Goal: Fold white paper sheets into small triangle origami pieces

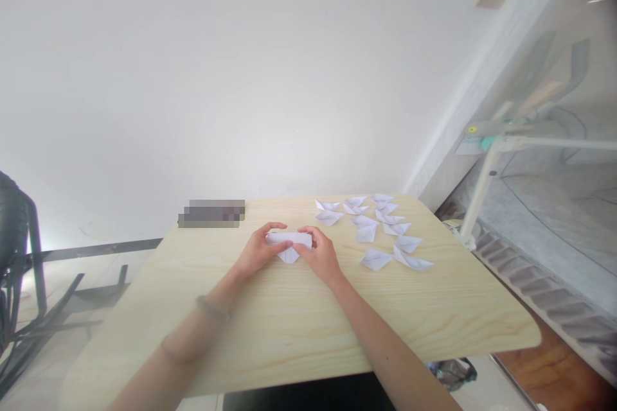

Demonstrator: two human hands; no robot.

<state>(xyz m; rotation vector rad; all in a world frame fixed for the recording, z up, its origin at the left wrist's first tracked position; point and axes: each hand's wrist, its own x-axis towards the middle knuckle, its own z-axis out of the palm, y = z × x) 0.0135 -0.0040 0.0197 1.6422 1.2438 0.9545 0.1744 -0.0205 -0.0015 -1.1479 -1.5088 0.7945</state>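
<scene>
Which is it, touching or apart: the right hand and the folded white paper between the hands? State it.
Touching. The head view shows the right hand with its thumb laid over the near face of the folded white paper, no gap showing.

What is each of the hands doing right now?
Left hand: holding the left end of the folded white paper, thumb in front.
Right hand: holding the right end of that paper, thumb in front.

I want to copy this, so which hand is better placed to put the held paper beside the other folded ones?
Probably the right hand: it's nearer the folded papers, which lie on its side of the table. The left hand is farther from them. Both hands hold the white paper.
</scene>
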